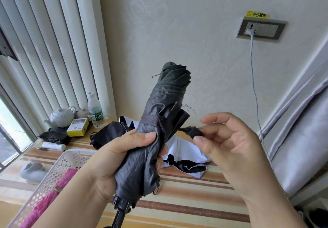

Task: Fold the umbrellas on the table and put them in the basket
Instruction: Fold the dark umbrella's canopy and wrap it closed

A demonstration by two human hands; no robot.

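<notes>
Right hand [236,149]: thumb and forefinger pinch the fuzzy end of the closure strap [190,132], other fingers loosely spread. Strap already runs round the rolled canopy, its tab end not fastened yet. Left hand [113,158]: fingers curled tight round the lower canopy of the dark grey umbrella [156,130], thumb on the front pleats. Umbrella held upright in the air above the surface [186,208], tip up, black handle [119,217] at the bottom edge of view.

Progress, as a judgement: this one is collapsed and rolled, only the strap to close, then into the basket [53,174]. White perforated basket sits lower left, something pink [53,192] inside, probably an umbrella already done. A black-and-white umbrella [184,155] lies loose and unfolded on the surface behind the hands, left to do. So roughly midway.

Look: canopy wrinkled, thin, pleats uneven, greenish toward the top, loose threads sticking out. Roll is bulky, not neat.
</notes>
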